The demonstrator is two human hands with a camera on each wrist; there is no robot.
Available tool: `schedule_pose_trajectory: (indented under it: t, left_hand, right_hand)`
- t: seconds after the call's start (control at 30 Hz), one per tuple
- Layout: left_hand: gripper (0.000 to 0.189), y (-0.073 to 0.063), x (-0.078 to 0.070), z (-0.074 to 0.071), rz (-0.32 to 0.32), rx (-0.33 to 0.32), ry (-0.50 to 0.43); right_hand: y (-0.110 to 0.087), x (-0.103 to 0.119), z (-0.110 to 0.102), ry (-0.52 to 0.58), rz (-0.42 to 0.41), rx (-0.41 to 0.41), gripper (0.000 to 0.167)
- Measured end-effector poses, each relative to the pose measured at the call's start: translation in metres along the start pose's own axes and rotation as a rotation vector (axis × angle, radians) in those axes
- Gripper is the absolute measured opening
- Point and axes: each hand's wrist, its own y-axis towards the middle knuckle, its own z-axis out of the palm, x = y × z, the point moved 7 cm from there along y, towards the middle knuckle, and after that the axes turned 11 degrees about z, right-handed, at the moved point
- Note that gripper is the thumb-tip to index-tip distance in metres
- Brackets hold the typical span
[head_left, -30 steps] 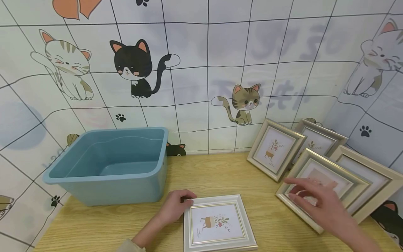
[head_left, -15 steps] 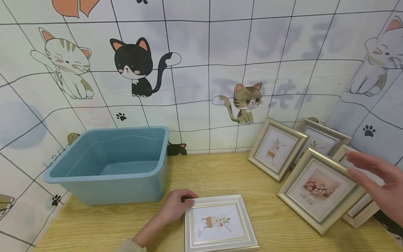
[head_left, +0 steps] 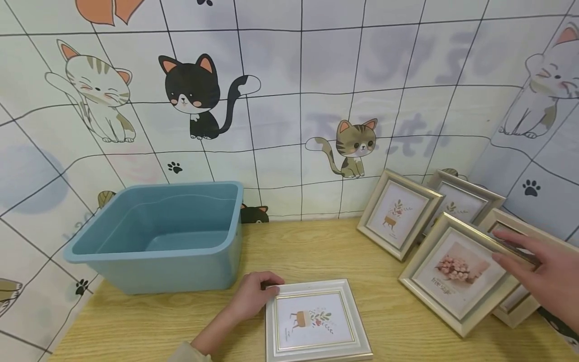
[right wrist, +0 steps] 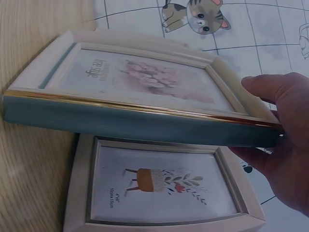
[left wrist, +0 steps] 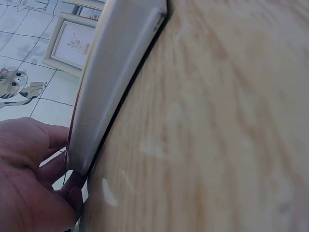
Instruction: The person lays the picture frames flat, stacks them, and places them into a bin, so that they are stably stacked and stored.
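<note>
A white picture frame (head_left: 316, 320) with a gold inner line lies flat at the front of the table, its plant print turned sideways. My left hand (head_left: 255, 297) grips it at the upper left corner; in the left wrist view the fingers (left wrist: 57, 166) curl around that corner. At the right, a gold-edged frame with a pink flower print (head_left: 461, 274) leans back. My right hand (head_left: 549, 274) holds its upper right corner, the thumb (right wrist: 263, 87) over the front and the other fingers behind, partly hidden.
A blue plastic tub (head_left: 158, 271) stands at the left on the wooden table (head_left: 294, 246). Behind the flower frame lean a plant-print frame (head_left: 398, 216), another frame (head_left: 466, 198) and a beige frame (head_left: 515, 314). A cat-patterned sheet (head_left: 280, 120) covers the wall behind.
My right hand went from in front of the flower frame out to the right, then came in and took hold of its upper right corner. My left hand stayed on the flat frame.
</note>
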Motion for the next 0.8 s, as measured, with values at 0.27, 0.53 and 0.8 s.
schedule_pose_trajectory:
  t: [0.27, 0.53, 0.8]
  left_hand:
    - [0.014, 0.000, 0.001, 0.000, -0.002, -0.002, -0.014]
    - [0.013, 0.000, 0.001, 0.000, -0.006, -0.009, -0.030]
    - [0.014, 0.001, 0.001, -0.002, 0.011, -0.004, -0.047]
  right_hand:
    - [0.003, -0.009, 0.006, 0.038, -0.002, -0.021, 0.046]
    - [-0.001, -0.024, 0.014, 0.093, 0.146, 0.038, 0.044]
    - [-0.007, -0.016, 0.017, 0.122, 0.200, 0.089, 0.046]
